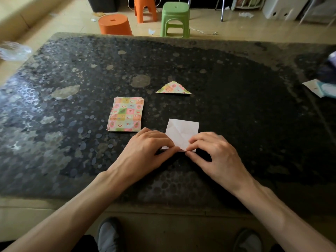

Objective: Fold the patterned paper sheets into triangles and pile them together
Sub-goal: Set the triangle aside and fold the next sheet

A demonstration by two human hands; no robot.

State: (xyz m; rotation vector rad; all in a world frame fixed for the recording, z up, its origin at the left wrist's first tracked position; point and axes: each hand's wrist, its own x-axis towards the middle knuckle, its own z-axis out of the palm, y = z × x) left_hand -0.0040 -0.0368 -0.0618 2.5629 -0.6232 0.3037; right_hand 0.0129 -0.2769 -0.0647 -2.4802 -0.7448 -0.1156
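1. table carries all the paper
2. stack of sheets lies left of centre
3. folded triangle lies behind and right of the stack, apart from it
4. single sheet lies right of the stack, in front of the triangle
5. left hand and right hand meet on the sheet's near edge, one from each side
6. stools stand on the floor behind the table

Dark speckled table: patterned sheet stack, folded triangle, white-side-up sheet.
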